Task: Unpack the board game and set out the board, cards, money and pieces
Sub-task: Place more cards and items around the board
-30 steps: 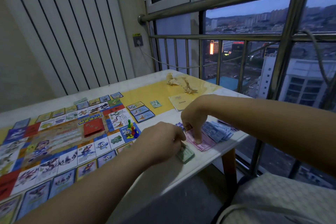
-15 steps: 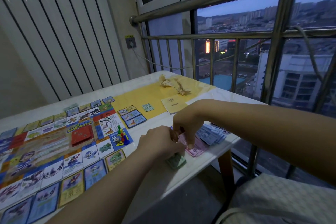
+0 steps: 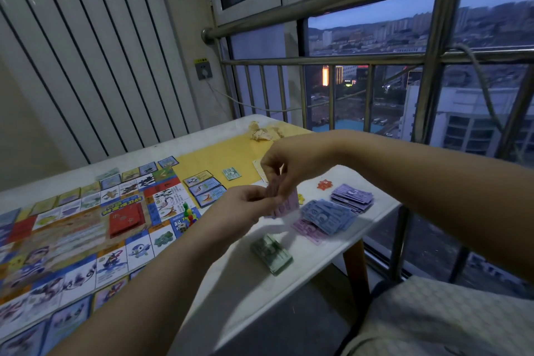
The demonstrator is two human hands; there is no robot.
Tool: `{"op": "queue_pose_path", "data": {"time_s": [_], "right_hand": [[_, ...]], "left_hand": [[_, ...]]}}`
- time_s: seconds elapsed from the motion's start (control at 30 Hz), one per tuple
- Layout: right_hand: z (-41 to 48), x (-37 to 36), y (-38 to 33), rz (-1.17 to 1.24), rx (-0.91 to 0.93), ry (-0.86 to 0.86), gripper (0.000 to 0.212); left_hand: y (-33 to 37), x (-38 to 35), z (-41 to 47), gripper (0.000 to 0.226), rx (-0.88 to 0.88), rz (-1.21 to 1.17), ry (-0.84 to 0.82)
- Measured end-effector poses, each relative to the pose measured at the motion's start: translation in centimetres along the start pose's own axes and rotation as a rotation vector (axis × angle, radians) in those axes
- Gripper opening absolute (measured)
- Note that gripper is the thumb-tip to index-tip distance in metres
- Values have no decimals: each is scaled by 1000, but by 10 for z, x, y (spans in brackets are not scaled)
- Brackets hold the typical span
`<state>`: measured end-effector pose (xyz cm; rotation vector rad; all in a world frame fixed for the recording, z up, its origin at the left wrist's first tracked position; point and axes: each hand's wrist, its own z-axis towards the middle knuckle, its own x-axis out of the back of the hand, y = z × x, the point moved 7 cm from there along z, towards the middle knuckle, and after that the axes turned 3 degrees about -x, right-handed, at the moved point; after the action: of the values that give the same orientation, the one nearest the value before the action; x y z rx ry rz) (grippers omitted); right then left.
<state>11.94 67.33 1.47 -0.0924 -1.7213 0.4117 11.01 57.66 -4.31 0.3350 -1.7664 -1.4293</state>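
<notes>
- The left hand point(image 3: 245, 206) is raised above the table point(image 3: 254, 300), its fingers curled round the lower end of a small bundle of pink notes point(image 3: 286, 206).
- The right hand point(image 3: 284, 166) reaches in from above and pinches the upper edge of the same bundle between thumb and fingertips; the notes are blurred, so their print cannot be read.
- Under the hands, near the table's front edge, lies a green stack of notes point(image 3: 271, 253).
- To its right the rest of the money is spread out: loose pink notes point(image 3: 308, 230) partly under a fanned blue pile point(image 3: 326, 215), and beyond that a purple stack point(image 3: 352, 198).
- A red star-shaped token point(image 3: 324, 184) and a small yellow piece point(image 3: 300, 198) sit just behind the money.
- The board point(image 3: 83, 228) lies flat on the left half of the table – a red card deck point(image 3: 125, 220) is at its middle, and coloured pawns point(image 3: 189, 211) stand with a die point(image 3: 183, 229) at its near right corner.
- Three cards point(image 3: 205, 186) lie in a row just beside the board, on a yellow mat point(image 3: 219, 154).
- A single green note point(image 3: 231, 173) lies near them, and crumpled paper point(image 3: 261, 133) sits at the far edge.
</notes>
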Motion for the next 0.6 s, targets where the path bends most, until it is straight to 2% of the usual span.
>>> {"op": "queue_pose_path", "data": {"time_s": [0.13,0.27,0.43,0.6], "right_hand": [[-7,13,-6,140,-8,69,22],[-12,16,-21,140,-7,141,22],[-20,14,-48,262,18,195,27],[-25,-1,-69,419,46,105,17]], "left_hand": [[6,1,-5,9,-33,-206,20],[13,-2,-13,14,-69,-315,-48],[14,7,-33,16,27,-594,-101],[18,6,-59,34,48,-669,-309]]}}
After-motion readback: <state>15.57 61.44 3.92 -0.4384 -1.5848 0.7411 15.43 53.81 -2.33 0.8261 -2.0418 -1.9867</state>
